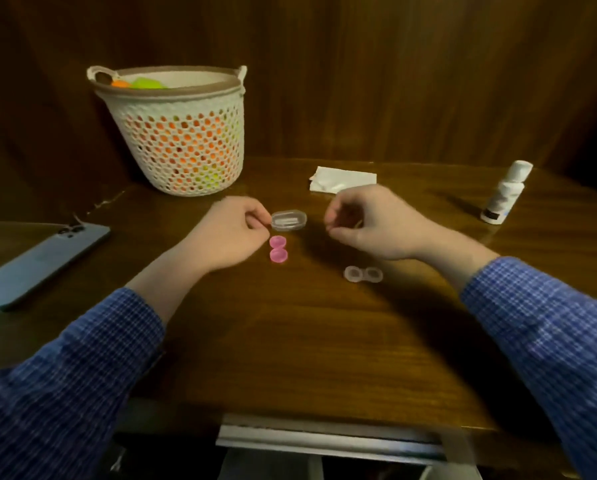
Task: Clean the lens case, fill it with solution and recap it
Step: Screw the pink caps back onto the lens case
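A clear oval box [289, 220] lies on the wooden table [290, 341], and my left hand [231, 233] pinches its left end. Just below it sits a pink double-cup lens case part [278, 249]. A pale translucent double-cup piece [363, 274] lies to the right, nearer me. My right hand [366, 225] hovers above the table with curled fingers; whether it holds something small is unclear. A white solution bottle [505, 192] stands upright at the far right. A white tissue [342, 179] lies behind my right hand.
A white perforated basket [182, 133] holding orange and green items stands at the back left. A dark phone [37, 261] lies face down at the left edge. A wood-panel wall rises behind the table. A drawer front [324, 438] shows below the near edge.
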The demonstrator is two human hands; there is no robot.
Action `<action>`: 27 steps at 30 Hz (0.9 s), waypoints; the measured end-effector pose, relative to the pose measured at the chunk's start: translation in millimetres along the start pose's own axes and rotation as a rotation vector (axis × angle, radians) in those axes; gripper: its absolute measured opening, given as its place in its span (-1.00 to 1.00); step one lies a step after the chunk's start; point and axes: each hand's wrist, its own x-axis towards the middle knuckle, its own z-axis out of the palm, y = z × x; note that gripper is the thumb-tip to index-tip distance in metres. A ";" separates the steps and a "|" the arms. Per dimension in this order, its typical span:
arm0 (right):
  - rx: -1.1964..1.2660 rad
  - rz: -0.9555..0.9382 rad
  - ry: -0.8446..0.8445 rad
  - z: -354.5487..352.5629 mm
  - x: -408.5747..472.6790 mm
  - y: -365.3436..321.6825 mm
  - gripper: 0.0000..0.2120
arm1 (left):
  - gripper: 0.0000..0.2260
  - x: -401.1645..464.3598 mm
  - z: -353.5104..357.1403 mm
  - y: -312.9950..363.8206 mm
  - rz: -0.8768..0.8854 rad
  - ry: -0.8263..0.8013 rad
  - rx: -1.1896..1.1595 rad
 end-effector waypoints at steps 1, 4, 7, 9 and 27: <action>-0.039 -0.002 -0.050 10.1 8.2 -11.3 -0.92 | -0.79 -3.2 1.3 -6.1 -0.014 -0.020 0.006; -0.180 0.057 -0.113 40.8 27.0 -36.3 -0.74 | -0.79 -9.3 3.9 -18.5 -0.038 -0.007 -0.028; -0.254 0.113 -0.077 62.4 36.2 -48.4 -0.66 | -0.79 -11.3 4.8 -22.7 -0.030 0.012 -0.067; -0.242 0.157 -0.068 68.5 39.4 -52.8 -0.64 | -0.80 -11.8 5.0 -23.4 -0.007 0.009 -0.061; 0.052 0.351 -0.012 -21.2 -19.8 1.8 -0.90 | -0.76 -26.8 38.5 18.7 0.266 0.017 -0.258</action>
